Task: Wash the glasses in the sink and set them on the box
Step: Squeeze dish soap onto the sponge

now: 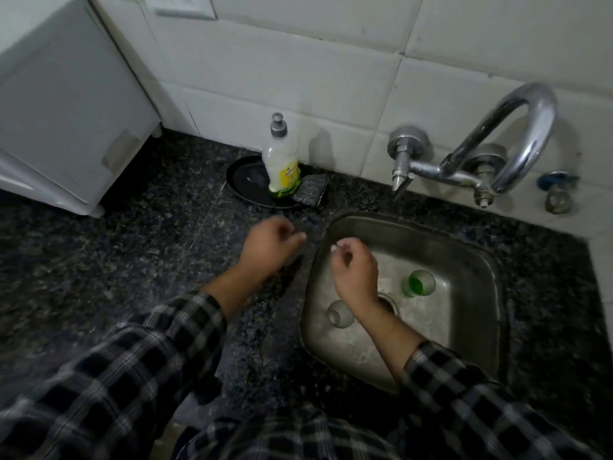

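Both glasses are in the sink (471,247), as yet unwashed by my judgement: the green glass (418,283) at three o'clock from the right hand (355,270), the clear glass (340,313) at seven o'clock from it, near the left wall. The box (66,94) stands at ten o'clock, bare on top. The left hand (268,244), released with fingers loosely curled, hovers over the surface (132,260) and points toward twelve, probably going for the soap (282,161) and pad (310,194). The right hand hangs over the basin, also loose and empty. The surface is dark speckled stone. White tiles (298,78) back it, and the tap (497,144) sits at two o'clock, no water running.
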